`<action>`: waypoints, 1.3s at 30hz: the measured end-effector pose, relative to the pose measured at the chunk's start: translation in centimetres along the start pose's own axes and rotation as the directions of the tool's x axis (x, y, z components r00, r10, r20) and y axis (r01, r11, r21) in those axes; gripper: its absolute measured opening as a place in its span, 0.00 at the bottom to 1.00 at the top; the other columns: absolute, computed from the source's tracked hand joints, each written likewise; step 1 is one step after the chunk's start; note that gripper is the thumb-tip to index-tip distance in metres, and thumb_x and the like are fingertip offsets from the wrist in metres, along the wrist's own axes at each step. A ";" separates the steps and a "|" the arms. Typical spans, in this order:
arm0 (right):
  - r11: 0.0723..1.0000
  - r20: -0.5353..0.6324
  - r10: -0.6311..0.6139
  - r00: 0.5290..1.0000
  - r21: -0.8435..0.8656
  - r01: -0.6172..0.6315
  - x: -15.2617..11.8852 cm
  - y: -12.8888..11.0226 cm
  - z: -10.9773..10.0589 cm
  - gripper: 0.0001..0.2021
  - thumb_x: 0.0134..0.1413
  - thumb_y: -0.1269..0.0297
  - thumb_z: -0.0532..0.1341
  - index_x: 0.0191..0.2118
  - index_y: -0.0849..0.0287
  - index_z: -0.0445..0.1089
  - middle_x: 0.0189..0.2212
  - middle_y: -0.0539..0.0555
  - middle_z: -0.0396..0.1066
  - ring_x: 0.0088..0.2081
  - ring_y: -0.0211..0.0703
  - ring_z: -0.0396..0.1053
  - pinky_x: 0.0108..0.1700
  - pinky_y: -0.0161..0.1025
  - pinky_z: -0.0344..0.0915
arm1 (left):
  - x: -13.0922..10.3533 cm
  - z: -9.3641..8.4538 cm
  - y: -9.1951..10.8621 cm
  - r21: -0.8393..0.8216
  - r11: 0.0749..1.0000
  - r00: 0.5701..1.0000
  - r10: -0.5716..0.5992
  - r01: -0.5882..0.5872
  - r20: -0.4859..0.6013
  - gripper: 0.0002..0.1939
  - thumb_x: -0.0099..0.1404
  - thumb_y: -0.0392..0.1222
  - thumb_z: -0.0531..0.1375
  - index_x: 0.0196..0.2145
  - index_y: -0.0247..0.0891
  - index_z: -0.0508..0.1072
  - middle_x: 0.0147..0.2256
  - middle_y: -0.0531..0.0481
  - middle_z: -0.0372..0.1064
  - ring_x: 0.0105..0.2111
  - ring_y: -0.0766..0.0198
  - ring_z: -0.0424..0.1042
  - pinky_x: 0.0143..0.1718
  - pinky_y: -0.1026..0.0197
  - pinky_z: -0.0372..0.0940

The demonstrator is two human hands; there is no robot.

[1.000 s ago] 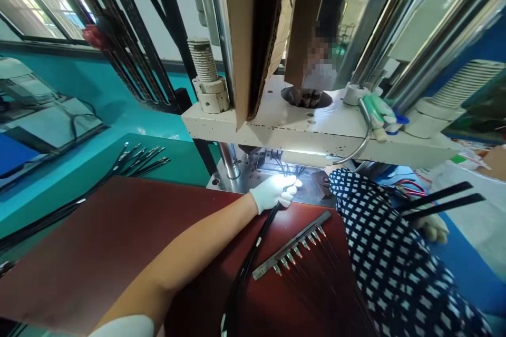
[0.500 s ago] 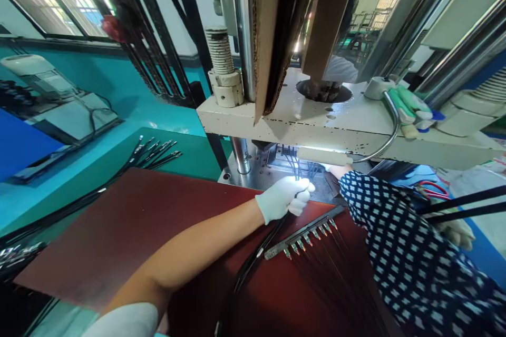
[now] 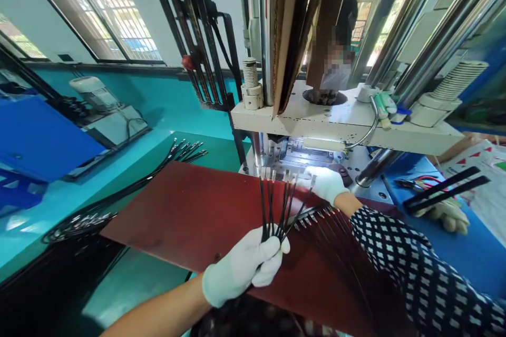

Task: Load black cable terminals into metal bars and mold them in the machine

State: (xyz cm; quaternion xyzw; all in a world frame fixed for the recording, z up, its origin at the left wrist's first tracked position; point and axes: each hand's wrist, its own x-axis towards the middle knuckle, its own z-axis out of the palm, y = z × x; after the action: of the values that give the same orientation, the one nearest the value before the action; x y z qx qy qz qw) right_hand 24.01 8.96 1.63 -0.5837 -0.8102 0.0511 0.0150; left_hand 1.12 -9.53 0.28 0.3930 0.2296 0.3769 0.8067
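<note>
My left hand (image 3: 253,260), in a white glove, is closed around a bunch of thin black cables (image 3: 272,208). Their pale terminal ends fan out upward from the fist. Just behind those ends is my right hand (image 3: 324,184), gloved too and reaching left. Its fingertips are smeared by motion, and whether they pinch a cable end cannot be made out. Below the right hand a metal holder bar (image 3: 310,211) lies on the reddish-brown board (image 3: 190,205), with a row of cables running from it toward me.
The press (image 3: 348,129) stands ahead, with a lit metal mould (image 3: 306,152) beneath its white plate. More black cables (image 3: 185,152) lie at left on the green surface. On the blue surface at right are pliers (image 3: 419,183) and a glove (image 3: 448,215). A person is partly visible beyond the press.
My left hand has come back from the press toward me, bringing the cable bunch over the board. My right hand has come out from under the press plate. The view has shifted left.
</note>
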 end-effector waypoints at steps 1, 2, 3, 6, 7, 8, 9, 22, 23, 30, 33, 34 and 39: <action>1.000 0.016 -0.010 1.000 0.008 0.010 -0.1 -0.4 0.3 0.20 0.64 0.46 0.60 0.44 0.59 0.73 0.36 0.53 0.74 0.36 0.42 0.72 0.40 0.42 0.70 | -0.3 -0.4 -0.1 0.011 1.000 1.000 0.015 -0.015 -0.005 0.15 0.74 0.50 0.55 0.43 0.33 0.68 0.18 0.61 0.52 0.15 0.77 0.45 0.17 0.71 0.48; 1.000 0.023 -0.025 0.999 0.016 0.024 -0.3 -0.7 0.6 0.20 0.61 0.44 0.61 0.44 0.58 0.73 0.35 0.52 0.75 0.35 0.43 0.72 0.39 0.41 0.68 | -0.6 -0.7 -0.2 0.017 1.000 1.000 0.024 -0.024 -0.020 0.14 0.74 0.49 0.54 0.43 0.33 0.68 0.19 0.61 0.52 0.15 0.77 0.45 0.17 0.71 0.48; 0.999 0.020 -0.043 0.999 0.021 0.043 -0.4 -0.9 0.9 0.20 0.59 0.43 0.63 0.44 0.56 0.73 0.35 0.52 0.75 0.35 0.44 0.72 0.38 0.40 0.66 | -0.8 -1.0 -0.2 0.022 0.999 0.999 0.029 -0.028 -0.041 0.14 0.74 0.49 0.54 0.43 0.33 0.68 0.18 0.61 0.52 0.15 0.77 0.45 0.17 0.71 0.48; 0.994 -0.029 -0.104 0.994 0.019 0.104 -0.8 -1.1 1.7 0.18 0.57 0.46 0.65 0.45 0.54 0.74 0.40 0.54 0.76 0.40 0.47 0.72 0.40 0.39 0.63 | -1.3 -1.5 0.0 0.023 1.000 0.992 0.023 -0.020 -0.123 0.13 0.73 0.49 0.56 0.43 0.33 0.68 0.18 0.61 0.53 0.15 0.77 0.45 0.17 0.71 0.47; 0.992 -0.045 -0.123 0.991 0.017 0.124 -0.8 -1.1 1.8 0.17 0.58 0.47 0.64 0.45 0.54 0.74 0.42 0.55 0.75 0.43 0.48 0.71 0.42 0.39 0.62 | -1.4 -1.7 0.2 0.009 1.000 0.989 0.019 -0.018 -0.144 0.13 0.72 0.48 0.57 0.43 0.34 0.68 0.18 0.61 0.53 0.14 0.77 0.45 0.17 0.71 0.46; 0.990 -0.059 -0.142 0.988 0.016 0.143 -0.9 -1.0 1.9 0.16 0.59 0.48 0.64 0.45 0.55 0.74 0.43 0.55 0.75 0.44 0.49 0.71 0.42 0.39 0.61 | -1.5 -1.9 0.4 -0.014 1.000 0.988 0.013 -0.015 -0.157 0.13 0.71 0.49 0.58 0.43 0.34 0.69 0.18 0.61 0.53 0.14 0.77 0.45 0.17 0.71 0.46; 0.987 -0.069 -0.159 0.985 0.015 0.160 -0.9 -0.8 2.0 0.16 0.60 0.49 0.64 0.44 0.56 0.74 0.43 0.55 0.74 0.45 0.49 0.70 0.43 0.40 0.61 | -1.5 -2.1 0.7 -0.043 0.999 0.988 0.004 -0.011 -0.155 0.14 0.70 0.49 0.60 0.42 0.34 0.69 0.18 0.61 0.52 0.14 0.77 0.44 0.16 0.71 0.45; 0.967 -0.121 -0.240 0.963 0.056 0.248 -0.7 -0.1 3.0 0.14 0.62 0.53 0.62 0.42 0.59 0.75 0.39 0.57 0.71 0.44 0.51 0.67 0.46 0.43 0.62 | -2.4 -5.4 2.0 -0.352 0.936 0.994 0.060 -0.022 0.096 0.15 0.63 0.52 0.66 0.31 0.37 0.71 0.13 0.66 0.37 0.10 0.78 0.32 0.10 0.72 0.35; 0.967 -0.121 -0.239 0.963 0.059 0.247 -0.7 -0.1 3.0 0.13 0.62 0.54 0.62 0.42 0.59 0.75 0.39 0.57 0.71 0.44 0.51 0.67 0.46 0.43 0.63 | -2.5 -5.4 2.1 -0.350 0.936 0.994 0.064 -0.028 0.092 0.15 0.63 0.52 0.66 0.31 0.37 0.71 0.13 0.66 0.36 0.10 0.78 0.32 0.10 0.72 0.36; 0.967 -0.094 -0.255 0.963 0.006 0.256 -1.2 -0.6 2.4 0.13 0.65 0.55 0.60 0.44 0.58 0.75 0.41 0.57 0.72 0.46 0.51 0.68 0.47 0.42 0.64 | -3.0 -5.6 1.1 -0.258 0.958 0.991 0.135 -0.126 0.014 0.14 0.67 0.52 0.63 0.36 0.37 0.73 0.15 0.64 0.41 0.11 0.78 0.37 0.13 0.73 0.40; 0.968 -0.062 -0.249 0.966 -0.050 0.247 -1.2 -1.1 2.1 0.14 0.66 0.56 0.59 0.46 0.60 0.75 0.42 0.59 0.72 0.47 0.53 0.69 0.48 0.44 0.64 | -3.2 -5.1 0.8 -0.131 0.969 0.973 0.191 -0.208 -0.131 0.16 0.67 0.54 0.63 0.37 0.37 0.72 0.15 0.64 0.44 0.11 0.77 0.40 0.14 0.72 0.44; 0.968 -0.046 -0.245 0.969 -0.072 0.241 -1.2 -1.2 2.0 0.14 0.66 0.57 0.59 0.47 0.61 0.75 0.43 0.60 0.72 0.47 0.54 0.69 0.48 0.45 0.64 | -3.2 -4.9 1.3 -0.062 0.966 0.948 0.234 -0.253 -0.215 0.16 0.66 0.54 0.62 0.37 0.37 0.71 0.16 0.63 0.46 0.12 0.77 0.42 0.14 0.71 0.45; 0.957 0.029 -0.234 0.972 -0.170 0.235 -1.4 -2.1 1.3 0.16 0.67 0.60 0.56 0.51 0.65 0.74 0.45 0.64 0.72 0.46 0.58 0.70 0.46 0.47 0.63 | -3.5 -7.5 9.9 0.589 0.760 0.498 0.637 -0.275 -0.589 0.16 0.72 0.53 0.53 0.43 0.36 0.67 0.22 0.57 0.56 0.19 0.70 0.59 0.23 0.67 0.58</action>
State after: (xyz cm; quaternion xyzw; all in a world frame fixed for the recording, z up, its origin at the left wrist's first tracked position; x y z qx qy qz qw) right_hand 22.40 6.88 0.58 -0.4825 -0.8751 -0.0188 -0.0329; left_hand -10.23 -4.78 4.09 0.4066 0.5063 0.6513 0.3926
